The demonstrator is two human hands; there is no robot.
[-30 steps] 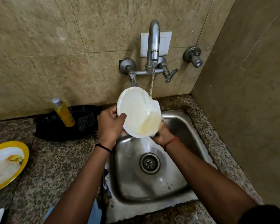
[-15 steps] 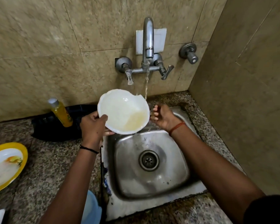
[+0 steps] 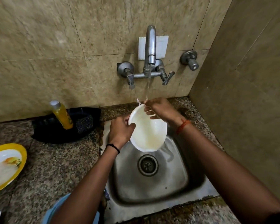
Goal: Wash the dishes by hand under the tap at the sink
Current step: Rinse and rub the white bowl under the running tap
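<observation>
While water runs from the tap (image 3: 150,46), the left hand (image 3: 120,132) grips the white bowl's (image 3: 148,131) rim, tilted over the sink (image 3: 176,188); the right hand (image 3: 160,109), fingers spread, touches its upper edge.

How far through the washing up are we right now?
Nothing visibly finished yet. In hand: the white bowl is tilted over the sink under the running tap, the left hand gripping its rim while the right hand works its upper edge with spread fingers. Left: the yellow-rimmed plate on the counter still looks soiled.
</observation>
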